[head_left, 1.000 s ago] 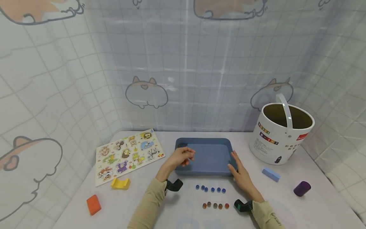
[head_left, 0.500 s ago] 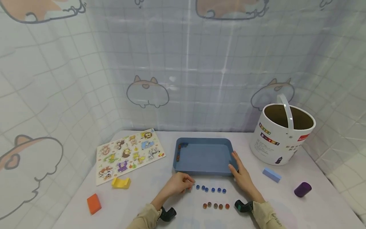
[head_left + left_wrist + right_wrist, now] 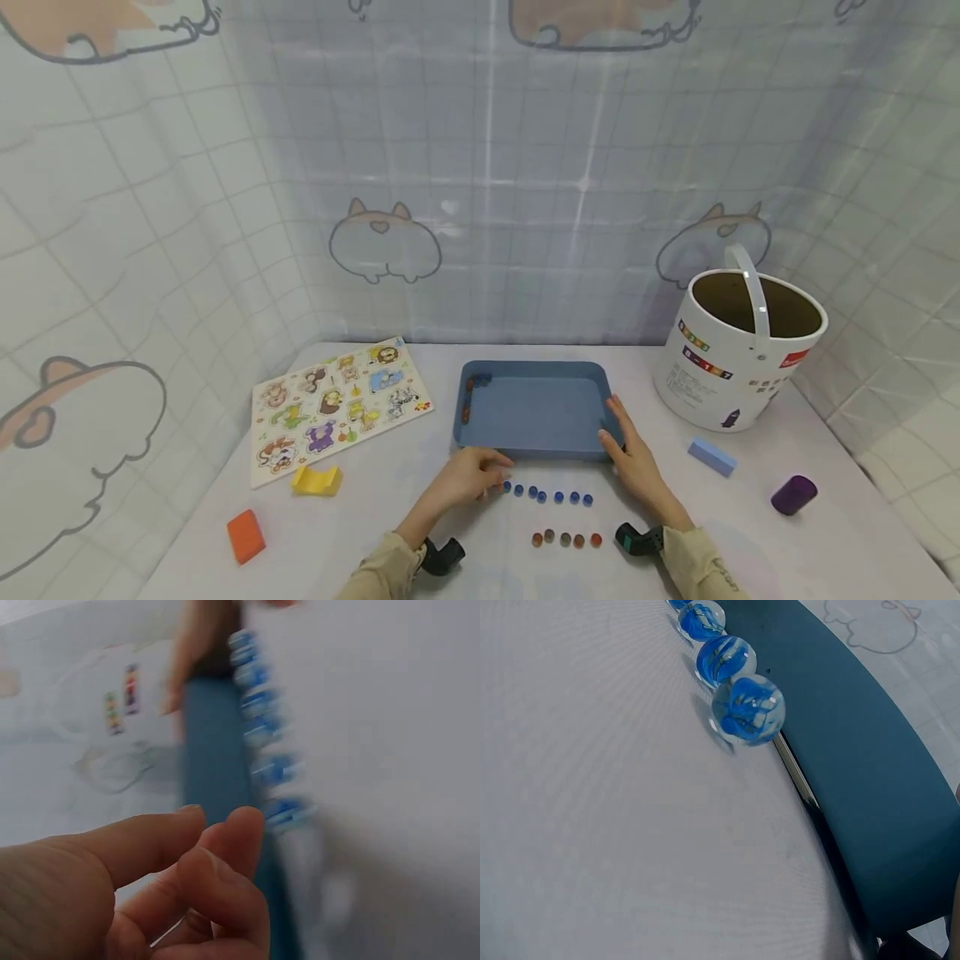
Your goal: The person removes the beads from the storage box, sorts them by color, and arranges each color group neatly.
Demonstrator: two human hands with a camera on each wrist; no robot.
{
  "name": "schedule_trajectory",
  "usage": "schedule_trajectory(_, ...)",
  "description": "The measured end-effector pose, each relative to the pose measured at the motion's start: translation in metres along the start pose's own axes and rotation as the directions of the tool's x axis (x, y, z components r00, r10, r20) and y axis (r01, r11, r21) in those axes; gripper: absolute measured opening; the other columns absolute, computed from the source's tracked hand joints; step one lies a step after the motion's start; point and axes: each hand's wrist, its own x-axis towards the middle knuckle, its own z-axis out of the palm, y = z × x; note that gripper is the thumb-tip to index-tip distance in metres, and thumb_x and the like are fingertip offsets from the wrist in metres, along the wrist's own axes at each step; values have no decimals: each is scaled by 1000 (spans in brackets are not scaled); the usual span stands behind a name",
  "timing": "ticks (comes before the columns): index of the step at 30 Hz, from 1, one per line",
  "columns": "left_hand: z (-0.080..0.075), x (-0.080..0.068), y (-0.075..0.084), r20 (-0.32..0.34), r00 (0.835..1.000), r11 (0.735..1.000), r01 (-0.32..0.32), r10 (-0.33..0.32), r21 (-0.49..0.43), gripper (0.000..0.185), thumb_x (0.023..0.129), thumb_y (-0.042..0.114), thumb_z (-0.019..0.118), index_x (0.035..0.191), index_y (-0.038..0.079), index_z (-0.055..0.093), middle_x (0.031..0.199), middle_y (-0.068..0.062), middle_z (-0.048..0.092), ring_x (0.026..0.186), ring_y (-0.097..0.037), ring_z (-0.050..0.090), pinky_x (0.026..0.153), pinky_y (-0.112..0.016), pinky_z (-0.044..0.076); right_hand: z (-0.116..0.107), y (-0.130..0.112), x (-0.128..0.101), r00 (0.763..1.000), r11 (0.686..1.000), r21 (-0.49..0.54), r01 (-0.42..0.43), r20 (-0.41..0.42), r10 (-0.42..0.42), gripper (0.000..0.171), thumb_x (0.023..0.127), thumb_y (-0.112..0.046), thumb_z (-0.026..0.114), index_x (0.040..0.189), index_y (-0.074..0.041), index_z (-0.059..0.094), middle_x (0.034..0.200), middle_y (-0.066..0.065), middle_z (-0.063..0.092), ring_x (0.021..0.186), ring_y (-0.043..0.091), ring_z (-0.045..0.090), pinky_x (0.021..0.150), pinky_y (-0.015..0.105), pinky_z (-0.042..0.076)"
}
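My left hand [image 3: 467,485] is at the left end of a row of blue marbles [image 3: 558,497] in front of the blue tray [image 3: 536,455]. Its fingers are bent, and the left wrist view shows nothing between thumb and fingertips. The end marble [image 3: 289,814], blurred, lies just past those fingertips. My right hand [image 3: 636,465] rests against the tray's right side with fingers fairly straight. Inside the tray, brown-orange marbles [image 3: 467,404] line the left wall, with dark blue marbles [image 3: 482,379] at the far left corner. Clear glass marbles [image 3: 748,710] with blue swirls show up close.
Nearer me lies a row of brownish marbles [image 3: 565,540]. An animal puzzle board [image 3: 337,408], yellow block [image 3: 317,481] and orange block [image 3: 245,537] are left. A white bucket [image 3: 705,375], light blue block [image 3: 712,457] and purple cylinder [image 3: 793,496] are right.
My left hand has come from above the tray's left side down to the row's left end. One more blue marble now shows there. My right hand has stayed put.
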Motion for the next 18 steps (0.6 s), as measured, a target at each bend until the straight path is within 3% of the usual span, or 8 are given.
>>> schedule_trajectory(3,-19,7,14,-59,998,1000,-7,7,-3,27,96,21,60,116,5,68,80,-11,71,50,-29,56,45,-24,35,2,-1,1,1000,1000,-1,5,0,-5,62,103,-26,47,155,-6,20,163,17,11,146,46,14,112,66,16)
schedule_trajectory(5,-32,20,26,-109,994,1000,-10,8,-19,29,97,22,58,118,4,67,86,-15,72,59,-41,59,46,-24,36,0,0,1,1000,1000,-2,4,-8,-4,61,103,-25,47,155,-7,20,163,16,11,147,45,14,112,65,16)
schedule_trajectory(8,-45,42,35,-186,982,999,13,-20,-38,30,98,23,57,121,6,66,92,-13,73,72,-45,63,47,-24,36,-1,1,1,1000,1000,4,4,-6,-4,62,103,-24,48,155,-7,19,163,17,10,146,46,13,111,66,16)
schedule_trajectory(14,-53,87,31,-252,950,974,140,-183,-179,35,98,20,54,129,3,59,106,-14,70,80,-38,67,56,-32,44,1,3,-1,1000,1000,13,4,-3,-4,63,103,-26,48,155,-6,19,163,17,11,147,45,13,112,65,16)
schedule_trajectory(18,-50,107,23,-286,923,957,201,-256,-207,37,95,12,51,126,-8,57,81,-10,66,57,-19,60,56,-29,48,2,4,-1,1000,1000,21,9,-3,-9,63,103,-28,48,155,-6,19,163,16,11,147,44,13,113,64,16)
